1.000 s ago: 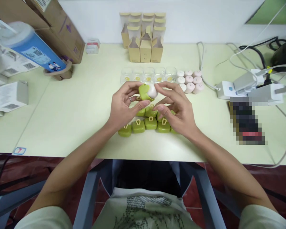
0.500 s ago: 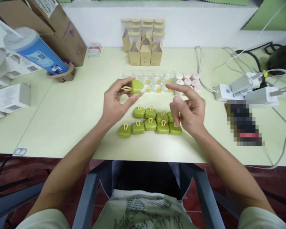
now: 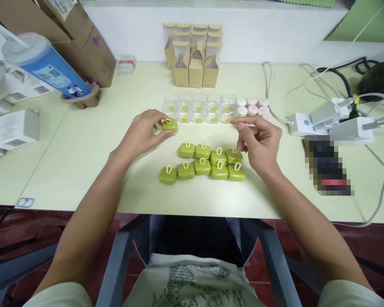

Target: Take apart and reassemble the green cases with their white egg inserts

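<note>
A small glossy green case with a yellow loop (image 3: 170, 125) sits between the thumb and fingers of my left hand (image 3: 144, 131), low over the table. My right hand (image 3: 261, 143) hovers in front of small round white and pink pieces (image 3: 252, 110), partly covering them. Its index finger points left, the thumb is close below it, and the other fingers are curled; I see nothing held there. Between and below my hands stand two rows of similar green cases (image 3: 202, 166), loops up. Behind them are two rows of clear plastic cups (image 3: 199, 102) with yellow marks inside.
Open small cardboard boxes (image 3: 196, 72) stand against the wall. On the left are a blue cup (image 3: 56, 70) in a holder, a large carton (image 3: 92, 51) and white boxes (image 3: 17, 130). A power strip (image 3: 302, 123) with cables and a blurred dark object (image 3: 328, 166) lie right.
My left hand has moved left and down with the green case, which now stands loop up instead of sideways. My right hand has shifted slightly right, its thumb closer to the index finger.
</note>
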Demonstrator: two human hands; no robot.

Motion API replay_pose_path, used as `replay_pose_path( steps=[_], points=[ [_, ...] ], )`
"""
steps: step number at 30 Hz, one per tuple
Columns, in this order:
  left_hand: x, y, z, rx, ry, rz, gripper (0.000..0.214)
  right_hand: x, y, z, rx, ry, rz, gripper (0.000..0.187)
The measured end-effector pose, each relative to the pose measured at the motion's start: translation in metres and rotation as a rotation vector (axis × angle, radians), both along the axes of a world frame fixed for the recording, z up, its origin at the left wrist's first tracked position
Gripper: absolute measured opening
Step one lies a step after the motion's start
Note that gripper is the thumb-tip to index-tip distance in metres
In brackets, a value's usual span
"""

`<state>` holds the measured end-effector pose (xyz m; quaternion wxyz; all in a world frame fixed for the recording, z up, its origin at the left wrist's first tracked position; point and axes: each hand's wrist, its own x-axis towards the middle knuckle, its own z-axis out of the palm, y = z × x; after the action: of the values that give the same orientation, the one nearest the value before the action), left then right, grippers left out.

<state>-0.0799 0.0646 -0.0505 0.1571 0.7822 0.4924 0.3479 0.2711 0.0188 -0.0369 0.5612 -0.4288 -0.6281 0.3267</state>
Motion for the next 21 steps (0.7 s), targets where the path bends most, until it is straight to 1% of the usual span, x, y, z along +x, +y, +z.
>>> replay_pose_path(
  steps=[4,8,12,14,17,19,21],
  points=[
    [-0.003,0.003,-0.004,-0.005,-0.105,0.033,0.052,-0.002,-0.002,-0.001,-0.016,-0.015,0.001,0.049],
    [-0.005,0.005,-0.009,-0.011,-0.139,0.030,0.047,-0.002,-0.001,-0.003,-0.023,-0.019,-0.010,0.047],
    [-0.004,0.005,-0.008,0.002,-0.138,0.038,0.046,0.002,0.002,-0.002,0.012,-0.017,-0.032,0.038],
    [-0.006,0.007,-0.008,0.035,-0.160,0.078,0.041,0.011,0.008,0.000,0.065,-0.039,-0.078,0.030],
    [-0.011,0.016,-0.016,0.043,-0.263,0.194,0.037,0.035,0.026,0.002,0.159,-0.179,-0.181,0.018],
    [-0.014,0.024,-0.026,-0.027,-0.375,0.237,0.047,0.054,0.046,-0.001,0.239,-0.357,-0.227,0.013],
    [-0.015,0.031,-0.036,-0.115,-0.457,0.215,0.067,0.070,0.070,-0.005,0.365,-0.546,-0.196,0.016]
  ],
)
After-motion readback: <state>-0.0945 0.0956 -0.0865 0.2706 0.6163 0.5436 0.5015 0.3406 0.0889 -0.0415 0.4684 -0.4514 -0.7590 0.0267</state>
